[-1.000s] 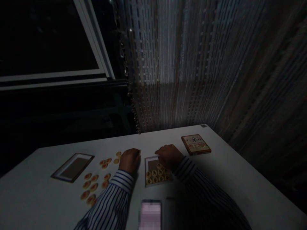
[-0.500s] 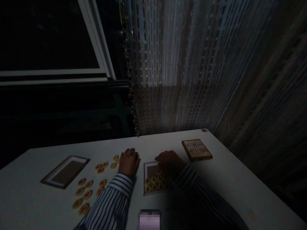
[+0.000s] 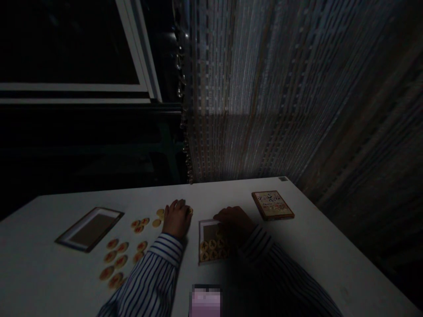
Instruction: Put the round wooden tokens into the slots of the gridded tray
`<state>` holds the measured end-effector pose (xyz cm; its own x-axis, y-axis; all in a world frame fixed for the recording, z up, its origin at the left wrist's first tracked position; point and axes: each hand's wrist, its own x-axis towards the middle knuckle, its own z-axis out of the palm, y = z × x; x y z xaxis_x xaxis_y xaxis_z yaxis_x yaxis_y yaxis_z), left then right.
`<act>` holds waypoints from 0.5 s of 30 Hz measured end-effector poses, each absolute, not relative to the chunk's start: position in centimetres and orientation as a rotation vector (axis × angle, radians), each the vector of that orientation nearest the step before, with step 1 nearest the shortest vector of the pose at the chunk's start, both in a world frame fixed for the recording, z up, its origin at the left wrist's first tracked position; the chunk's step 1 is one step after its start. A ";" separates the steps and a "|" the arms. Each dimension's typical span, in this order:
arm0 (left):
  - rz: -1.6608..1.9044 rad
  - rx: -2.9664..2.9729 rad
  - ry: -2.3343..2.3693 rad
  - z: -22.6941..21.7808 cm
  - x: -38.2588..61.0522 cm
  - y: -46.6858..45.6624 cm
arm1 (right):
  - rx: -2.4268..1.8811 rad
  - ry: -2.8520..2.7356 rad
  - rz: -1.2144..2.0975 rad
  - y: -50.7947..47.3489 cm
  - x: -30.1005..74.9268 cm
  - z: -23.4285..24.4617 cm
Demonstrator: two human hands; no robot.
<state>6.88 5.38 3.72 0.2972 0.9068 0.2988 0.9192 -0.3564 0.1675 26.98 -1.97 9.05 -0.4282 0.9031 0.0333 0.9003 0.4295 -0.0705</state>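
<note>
My right hand (image 3: pixel 235 220), dim itself, blocks the right side of the tray (image 3: pixel 199 242), my left hand (image 3: pixel 177 219) half covers a pale disc (image 3: pixel 191 211), grip unclear, my left sleeve (image 3: pixel 155 268) overlaps some red-marked discs (image 3: pixel 110 256), box (image 3: pixel 272 204) lettering too small to read, pixelated object (image 3: pixel 206 301) cut off at bottom edge.

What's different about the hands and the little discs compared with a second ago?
The left hand, more curled before, now has its fingers more spread, and a pale disc shows at its thumb side; whether it is gripped is unclear. The right hand stays over the right part of the disc-filled tray. The red-marked discs and the flat box lie unmoved.
</note>
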 end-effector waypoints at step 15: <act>-1.005 -2.431 -1.536 6.8 7.1 4.5 | -1.615 -2.527 0.010 -2.4 27.0 9.4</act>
